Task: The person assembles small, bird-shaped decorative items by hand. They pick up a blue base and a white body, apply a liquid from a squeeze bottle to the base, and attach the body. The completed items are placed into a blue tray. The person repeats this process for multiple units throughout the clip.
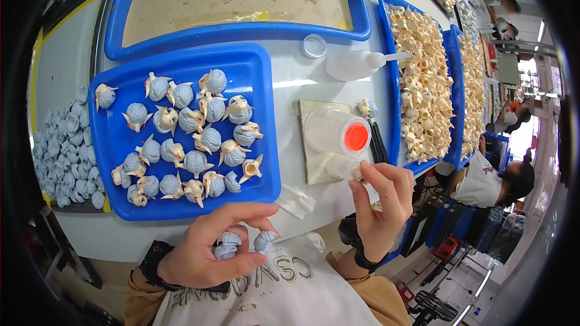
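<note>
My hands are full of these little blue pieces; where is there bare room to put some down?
Bare white table lies between the blue tray of assembled pieces and the squeeze bottle, and down toward the clear cup. The tray's top right corner is also free. The cream parts tray is packed full.

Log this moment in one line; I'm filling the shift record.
left hand: holds grey-blue pieces | right hand: holds small bottle | blue tray: assembled pieces

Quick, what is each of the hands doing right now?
Left hand: closed around small blue-grey wig pieces.
Right hand: fingertips pinching a small clear bottle by the clear cup with an orange base.
</note>
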Demonstrator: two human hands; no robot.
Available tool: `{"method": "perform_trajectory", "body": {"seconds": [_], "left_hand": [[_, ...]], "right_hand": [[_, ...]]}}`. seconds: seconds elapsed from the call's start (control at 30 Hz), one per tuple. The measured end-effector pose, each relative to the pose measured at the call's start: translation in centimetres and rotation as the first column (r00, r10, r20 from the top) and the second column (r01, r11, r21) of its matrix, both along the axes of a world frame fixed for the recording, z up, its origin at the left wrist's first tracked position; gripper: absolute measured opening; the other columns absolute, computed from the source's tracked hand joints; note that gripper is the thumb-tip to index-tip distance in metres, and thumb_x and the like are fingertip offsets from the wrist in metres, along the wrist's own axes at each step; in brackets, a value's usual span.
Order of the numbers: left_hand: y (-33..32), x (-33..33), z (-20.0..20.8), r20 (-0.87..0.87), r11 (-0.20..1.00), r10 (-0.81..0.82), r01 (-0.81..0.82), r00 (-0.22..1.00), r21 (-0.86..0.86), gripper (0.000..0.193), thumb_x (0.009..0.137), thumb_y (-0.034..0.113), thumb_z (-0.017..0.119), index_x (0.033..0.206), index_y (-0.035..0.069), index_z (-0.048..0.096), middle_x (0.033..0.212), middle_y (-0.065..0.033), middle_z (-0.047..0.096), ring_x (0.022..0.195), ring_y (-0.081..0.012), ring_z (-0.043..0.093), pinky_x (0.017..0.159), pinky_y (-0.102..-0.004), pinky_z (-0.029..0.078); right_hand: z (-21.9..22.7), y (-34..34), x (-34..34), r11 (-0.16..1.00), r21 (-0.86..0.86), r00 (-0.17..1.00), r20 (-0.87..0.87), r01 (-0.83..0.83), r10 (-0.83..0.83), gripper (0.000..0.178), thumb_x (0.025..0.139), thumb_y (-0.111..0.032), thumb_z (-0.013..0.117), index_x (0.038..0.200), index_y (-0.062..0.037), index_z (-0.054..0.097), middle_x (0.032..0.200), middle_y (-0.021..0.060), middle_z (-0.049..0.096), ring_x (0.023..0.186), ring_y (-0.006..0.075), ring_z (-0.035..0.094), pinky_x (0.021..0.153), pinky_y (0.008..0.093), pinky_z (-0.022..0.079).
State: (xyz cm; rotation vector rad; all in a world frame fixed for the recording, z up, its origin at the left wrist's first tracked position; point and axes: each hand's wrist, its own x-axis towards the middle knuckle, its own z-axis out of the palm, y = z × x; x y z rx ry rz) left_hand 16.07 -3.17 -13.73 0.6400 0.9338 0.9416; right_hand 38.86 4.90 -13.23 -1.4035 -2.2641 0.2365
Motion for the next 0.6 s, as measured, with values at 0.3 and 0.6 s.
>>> {"method": "perform_trajectory", "body": {"seconds": [0.3, 0.6], "left_hand": [[-0.4, -0.7, -1.0, -0.065, 0.996, -0.014, 0.020, 0.998, 0.088, 0.033, 0.073, 0.007, 0.068, 0.103, -0.001, 0.058, 0.092, -0.0054, 0.059, 0.066, -0.0057, 0.049, 0.060, -0.0197, 0.040], [-0.7, -0.6, -1.0, 0.001, 0.999, 0.037, -0.037, 0.999, 0.014, 0.034, 0.071, 0.005, 0.069, 0.103, -0.001, 0.058, 0.089, -0.0048, 0.060, 0.066, -0.0058, 0.049, 0.063, -0.0196, 0.040]], "right_hand": [[-0.5, -0.7, 0.3, 0.995, -0.042, 0.993, -0.081, 0.088, -0.091, 0.032, 0.060, 0.000, 0.071, 0.090, -0.0047, 0.062, 0.082, 0.0075, 0.058, 0.072, 0.0224, 0.051, 0.063, 0.0309, 0.040], [-2.2, -1.4, 1.0, 0.994, -0.008, 0.954, -0.278, 0.113, -0.111, 0.031, 0.060, 0.000, 0.072, 0.088, -0.0007, 0.059, 0.082, 0.0108, 0.059, 0.072, 0.0232, 0.054, 0.063, 0.0300, 0.043]]}}
